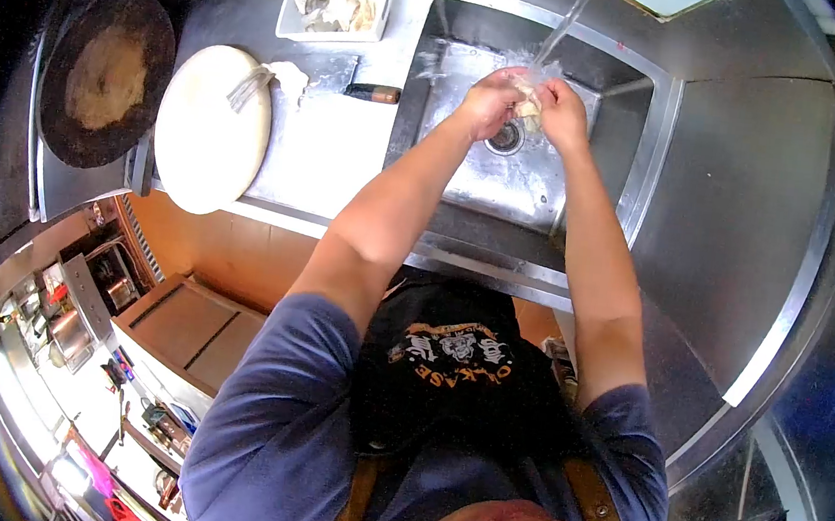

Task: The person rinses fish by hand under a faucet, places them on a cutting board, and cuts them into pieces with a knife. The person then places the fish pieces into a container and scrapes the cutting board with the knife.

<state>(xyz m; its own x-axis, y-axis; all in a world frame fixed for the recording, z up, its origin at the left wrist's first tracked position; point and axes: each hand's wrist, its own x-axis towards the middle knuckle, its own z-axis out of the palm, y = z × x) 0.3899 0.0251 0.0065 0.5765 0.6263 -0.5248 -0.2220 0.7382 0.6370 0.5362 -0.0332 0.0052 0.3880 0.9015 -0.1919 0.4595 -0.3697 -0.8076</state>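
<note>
Over the metal sink (pixel 464 190), water from above runs onto a pale, whitish-yellow food piece (pixel 529 108). My left hand (pixel 494 101) grips it from the left side, its fingers curled round it. On the other side my right hand (pixel 562 112) pinches the same piece. Both hands are close together above the drain (pixel 505 138). Splashing water partly hides the fingertips and the piece's outline.
Left of the sink lie a dark-handled cleaver (pixel 373 93) and a round white board (pixel 209 145) with a pale scrap at its edge. Behind them stands a white tub (pixel 286 19) holding pale pieces. A dark round pan (pixel 106 80) is at far left.
</note>
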